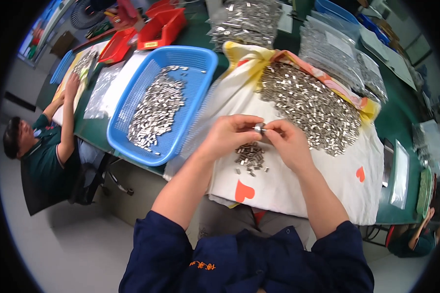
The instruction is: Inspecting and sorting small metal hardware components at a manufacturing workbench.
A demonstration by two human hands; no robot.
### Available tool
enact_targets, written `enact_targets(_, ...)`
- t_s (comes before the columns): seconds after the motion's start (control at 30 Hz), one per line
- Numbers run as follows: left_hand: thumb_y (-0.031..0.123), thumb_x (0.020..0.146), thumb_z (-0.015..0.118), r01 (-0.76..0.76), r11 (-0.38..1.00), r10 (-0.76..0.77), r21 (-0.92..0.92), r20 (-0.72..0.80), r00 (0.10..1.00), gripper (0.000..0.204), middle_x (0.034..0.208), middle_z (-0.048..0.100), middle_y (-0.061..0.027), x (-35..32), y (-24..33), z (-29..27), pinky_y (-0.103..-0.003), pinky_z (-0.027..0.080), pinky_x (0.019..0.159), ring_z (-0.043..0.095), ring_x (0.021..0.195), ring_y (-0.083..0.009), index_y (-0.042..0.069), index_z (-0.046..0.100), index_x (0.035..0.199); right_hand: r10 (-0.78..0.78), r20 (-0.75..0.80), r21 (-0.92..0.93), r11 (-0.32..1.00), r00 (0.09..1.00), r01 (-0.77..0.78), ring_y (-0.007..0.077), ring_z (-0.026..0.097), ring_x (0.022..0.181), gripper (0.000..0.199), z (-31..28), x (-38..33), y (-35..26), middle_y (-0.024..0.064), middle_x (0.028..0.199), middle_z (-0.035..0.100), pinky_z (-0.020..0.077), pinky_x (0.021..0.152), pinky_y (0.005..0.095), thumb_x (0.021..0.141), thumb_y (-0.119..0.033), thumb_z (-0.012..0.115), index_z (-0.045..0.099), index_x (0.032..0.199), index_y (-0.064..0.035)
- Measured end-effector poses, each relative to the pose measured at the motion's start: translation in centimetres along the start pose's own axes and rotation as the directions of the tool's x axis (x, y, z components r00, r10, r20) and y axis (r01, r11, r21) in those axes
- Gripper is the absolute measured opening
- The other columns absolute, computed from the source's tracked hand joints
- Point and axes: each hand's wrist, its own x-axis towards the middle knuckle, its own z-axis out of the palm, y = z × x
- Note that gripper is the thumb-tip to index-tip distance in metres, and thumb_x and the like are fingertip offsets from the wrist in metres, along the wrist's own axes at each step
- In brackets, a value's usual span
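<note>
Above the white cloth [318,195] my left hand [232,136] pinches a small shiny metal piece [259,127] with a rounded end. My right hand [289,142] meets it from the other side, thumb and forefinger closed at a thin dark bit beside the piece. Whether that bit is part of the same piece I cannot tell. Just under my hands lies a small heap of short metal cylinders [250,157]. Beyond my right hand a much larger pile of similar metal pieces [313,105] spreads over the cloth.
A blue perforated basket [115,129] with metal pieces stands at left. Filled plastic bags [244,24] are stacked at the back, more bags [327,49] at back right. Red bins [162,28] sit at far left. Another person [46,146] works at left; one more [415,241] shows at right.
</note>
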Motion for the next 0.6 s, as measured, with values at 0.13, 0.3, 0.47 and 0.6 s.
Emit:
enact_targets(0.13,0.006,0.074,0.066,-0.074,0.996,0.073,0.058,0.030,0.997,0.033,0.089,0.064,-0.0080,0.4,0.3,1.0,-0.023,0.048,0.070,0.059,0.078,-0.0093,-0.002,0.058,0.105,-0.366,-0.007,-0.442,0.836,0.931,0.325,0.0199,0.055,0.065,0.009,-0.2,-0.1,0.5,0.0074,0.072,0.058,0.0433,0.060,0.0294,0.081,-0.010,0.055,0.055,0.079,-0.0010)
enact_targets(0.3,0.007,0.075,0.067,-0.065,0.998,0.064,0.018,0.045,0.997,0.032,0.088,0.064,-0.0076,-0.4,0.6,0.7,-0.023,0.048,0.069,0.058,0.077,-0.0086,-0.002,0.059,0.104,-0.601,0.048,-0.705,0.545,0.798,0.453,0.0306,0.047,0.062,0.017,1.2,0.0,0.5,0.0121,0.065,0.050,0.0375,0.058,0.0394,0.085,-0.012,0.047,0.048,0.070,-0.0030)
enact_targets(0.47,0.007,0.074,0.067,-0.112,0.994,0.112,0.007,0.064,0.992,0.032,0.086,0.064,-0.0062,-0.2,0.7,0.8,-0.022,0.048,0.069,0.058,0.076,-0.0073,-0.002,0.059,0.104,-0.452,-0.067,-0.656,0.691,0.889,0.302,0.0299,0.046,0.060,0.020,1.4,-0.3,1.5,0.0130,0.063,0.046,0.0356,0.055,0.0392,0.086,-0.012,0.046,0.046,0.068,-0.0021)
enact_targets(0.6,0.004,0.074,0.067,-0.109,0.994,0.108,0.007,0.089,0.990,0.034,0.088,0.062,-0.0011,-0.2,0.7,0.6,-0.021,0.046,0.070,0.055,0.078,-0.0050,0.001,0.059,0.107,-0.433,-0.097,-0.610,0.738,0.896,0.290,0.0283,0.045,0.058,0.020,1.5,-0.3,1.2,0.0133,0.064,0.046,0.0359,0.054,0.0363,0.086,-0.011,0.046,0.045,0.069,-0.0011)
